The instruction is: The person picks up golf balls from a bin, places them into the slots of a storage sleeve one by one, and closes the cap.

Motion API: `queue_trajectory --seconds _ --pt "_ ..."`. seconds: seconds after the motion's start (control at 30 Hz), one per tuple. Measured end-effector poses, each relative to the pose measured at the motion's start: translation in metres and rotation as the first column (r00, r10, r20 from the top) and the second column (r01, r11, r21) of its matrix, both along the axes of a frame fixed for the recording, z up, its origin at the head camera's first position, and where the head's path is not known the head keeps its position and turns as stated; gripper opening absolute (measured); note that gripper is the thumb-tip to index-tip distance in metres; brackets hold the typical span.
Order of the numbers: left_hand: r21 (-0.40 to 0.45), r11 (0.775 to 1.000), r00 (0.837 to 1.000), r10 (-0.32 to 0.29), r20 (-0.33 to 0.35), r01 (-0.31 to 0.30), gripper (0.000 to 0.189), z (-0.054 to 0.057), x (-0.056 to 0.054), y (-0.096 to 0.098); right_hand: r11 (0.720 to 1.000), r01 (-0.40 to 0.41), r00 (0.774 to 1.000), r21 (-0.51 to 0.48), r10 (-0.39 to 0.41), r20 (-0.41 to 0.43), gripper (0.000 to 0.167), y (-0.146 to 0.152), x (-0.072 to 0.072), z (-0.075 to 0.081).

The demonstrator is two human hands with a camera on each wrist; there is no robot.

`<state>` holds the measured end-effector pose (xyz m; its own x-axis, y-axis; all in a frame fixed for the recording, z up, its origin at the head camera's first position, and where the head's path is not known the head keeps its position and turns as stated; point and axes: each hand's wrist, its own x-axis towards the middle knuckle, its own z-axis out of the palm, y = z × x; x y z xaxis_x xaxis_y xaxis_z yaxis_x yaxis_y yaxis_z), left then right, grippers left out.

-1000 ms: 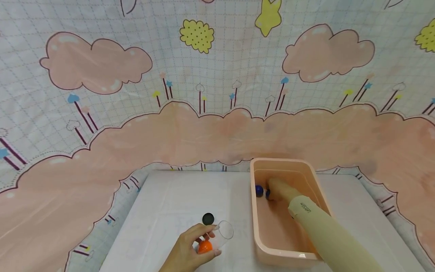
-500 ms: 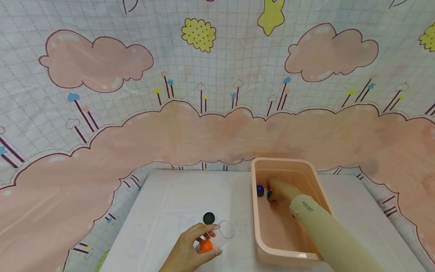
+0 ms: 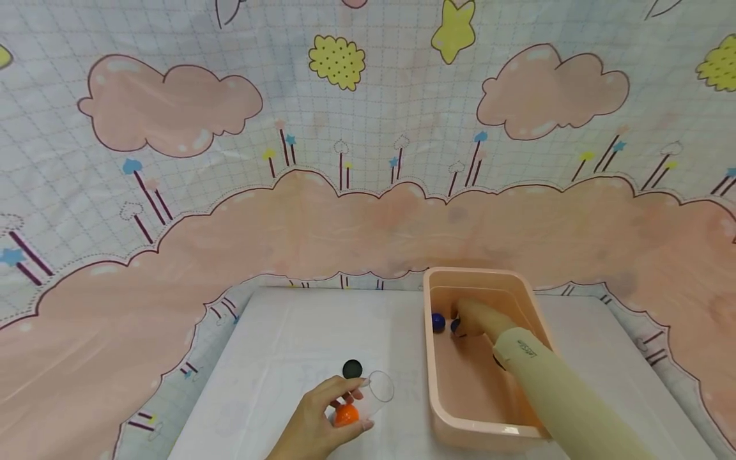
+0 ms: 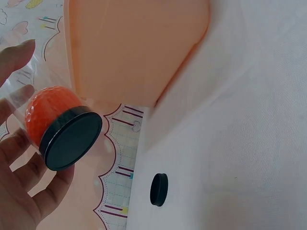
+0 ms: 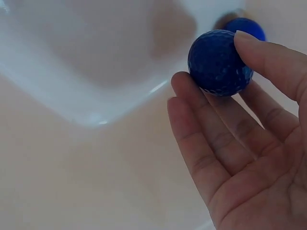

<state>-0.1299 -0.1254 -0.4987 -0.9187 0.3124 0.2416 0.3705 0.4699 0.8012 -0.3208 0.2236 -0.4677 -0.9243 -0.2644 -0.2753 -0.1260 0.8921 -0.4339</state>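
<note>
My left hand [image 3: 316, 421] grips a clear tube [image 3: 376, 396] at the front of the table, its open rim tilted up to the right. An orange golf ball [image 3: 347, 415] sits inside at the tube's lower end. The left wrist view shows a black cap [image 4: 72, 141] closing that end. Inside the peach bin [image 3: 435, 390], my right hand [image 3: 478, 319] reaches toward the far left part. In the right wrist view its thumb and fingers pinch a dark blue golf ball [image 5: 218, 63]. A second blue ball [image 3: 438, 322] lies by the bin's left wall.
A loose black cap [image 3: 352, 369] rests on the white table [image 3: 287, 345], just beyond my left hand. The bin stands at the right, its walls around my right hand. Behind the table hangs a patterned cloth [image 3: 368, 230] with clouds and stars.
Both hands keep nearly the same places. The head view shifts slightly, and the blue ball at my right fingers stays with them.
</note>
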Motion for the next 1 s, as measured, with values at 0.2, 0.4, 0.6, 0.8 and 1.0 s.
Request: queue_trajectory --seconds 0.2,0.4,0.6,0.8,1.0 --pt "0.017 1.0 0.999 0.001 -0.045 0.0 0.054 -0.001 -0.001 -0.001 0.984 -0.168 0.983 0.059 0.172 -0.059 0.019 -0.004 0.001 0.016" --pt "0.027 1.0 0.997 -0.01 -0.082 0.012 0.053 -0.004 -0.002 0.001 0.985 -0.166 0.984 0.053 0.169 -0.054 0.036 -0.004 0.008 0.031" --pt "0.033 0.999 0.996 -0.018 -0.085 0.02 0.053 -0.003 -0.004 0.0 0.983 -0.178 0.98 0.038 0.18 -0.087 0.039 -0.002 0.015 0.047" --pt "0.023 1.0 0.999 -0.018 -0.039 0.019 0.056 0.001 -0.007 -0.001 0.982 -0.177 0.975 0.074 0.185 -0.12 0.041 -0.001 0.019 0.06" --pt "0.015 1.0 1.0 -0.021 -0.014 0.021 0.057 0.003 -0.011 -0.003 0.98 -0.19 0.967 0.056 0.196 -0.161 0.041 0.001 0.024 0.07"
